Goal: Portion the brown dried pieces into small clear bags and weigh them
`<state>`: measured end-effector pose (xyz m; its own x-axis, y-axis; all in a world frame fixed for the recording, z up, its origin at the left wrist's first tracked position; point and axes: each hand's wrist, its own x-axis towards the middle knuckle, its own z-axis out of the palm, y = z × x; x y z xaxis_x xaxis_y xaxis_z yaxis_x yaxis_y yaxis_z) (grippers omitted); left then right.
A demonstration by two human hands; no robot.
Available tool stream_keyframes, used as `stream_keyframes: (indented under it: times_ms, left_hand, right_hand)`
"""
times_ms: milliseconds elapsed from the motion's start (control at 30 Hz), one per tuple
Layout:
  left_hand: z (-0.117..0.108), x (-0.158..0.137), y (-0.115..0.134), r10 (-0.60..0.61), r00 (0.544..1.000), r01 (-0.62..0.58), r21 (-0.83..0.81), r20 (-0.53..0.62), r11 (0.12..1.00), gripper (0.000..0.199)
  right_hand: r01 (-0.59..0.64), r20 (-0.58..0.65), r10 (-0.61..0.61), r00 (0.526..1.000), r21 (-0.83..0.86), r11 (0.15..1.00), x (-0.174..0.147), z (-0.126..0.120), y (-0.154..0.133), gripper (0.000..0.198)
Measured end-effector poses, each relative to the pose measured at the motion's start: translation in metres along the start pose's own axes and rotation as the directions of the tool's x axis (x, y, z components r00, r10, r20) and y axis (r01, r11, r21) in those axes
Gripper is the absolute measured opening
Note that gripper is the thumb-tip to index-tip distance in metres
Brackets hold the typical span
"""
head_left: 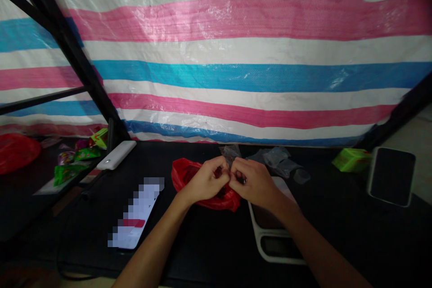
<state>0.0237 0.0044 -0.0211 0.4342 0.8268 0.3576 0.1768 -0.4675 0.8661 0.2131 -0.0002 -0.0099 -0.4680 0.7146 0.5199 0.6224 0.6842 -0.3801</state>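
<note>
My left hand and my right hand meet over the table, fingertips pinched together. A small clear plastic bag sticks up between them, gripped by both; its lower part is hidden by my fingers. Beneath my left hand lies a red plastic bag, its mouth spread, with dark contents I cannot make out. Under my right wrist and forearm is a flat scale with a white frame and a dark display, partly covered by the arm.
Loose clear plastic bags lie behind the scale. A lit phone and a white power bank are on the left. At right stand a green box and a dark-screened device. Striped sheeting hangs behind.
</note>
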Motion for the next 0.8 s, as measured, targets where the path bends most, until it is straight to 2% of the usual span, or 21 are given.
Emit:
stream_keyframes:
  times_ms: [167, 300, 400, 533, 633, 800]
  left_hand:
    - [0.004, -0.001, 0.001, 0.058, 0.998, -0.054, 0.103, -0.028, 0.993, 0.020]
    - [0.004, -0.002, 0.007, 0.096, 0.992, -0.089, 0.081, -0.084, 0.993, 0.020]
    - [0.004, -0.001, 0.010, 0.055, 0.991, -0.060, -0.036, -0.125, 0.998, 0.017]
    - [-0.001, 0.000, 0.008, -0.028, 0.996, 0.014, -0.162, -0.088, 0.987, 0.021]
    - [-0.004, 0.000, 0.007, -0.050, 0.996, 0.038, -0.155, -0.073, 0.987, 0.024]
    - [-0.001, -0.001, 0.008, -0.014, 1.000, 0.013, -0.052, -0.021, 0.999, 0.023]
  right_hand:
    - [0.043, -0.088, -0.058, 0.994, -0.159, 0.986, -0.001, 0.005, -0.006, 0.017]
    - [0.039, -0.173, -0.080, 0.982, -0.232, 0.972, -0.001, 0.001, -0.012, 0.017]
    - [0.014, -0.209, -0.048, 0.977, -0.161, 0.987, -0.001, -0.004, -0.013, 0.016]
    - [-0.022, -0.169, 0.032, 0.985, 0.057, 0.998, -0.001, -0.005, -0.008, 0.015]
    - [-0.080, -0.143, 0.094, 0.985, 0.099, 0.992, -0.001, -0.003, -0.005, 0.011]
    - [-0.145, -0.075, 0.145, 0.987, 0.017, 0.989, -0.001, -0.002, -0.008, 0.009]
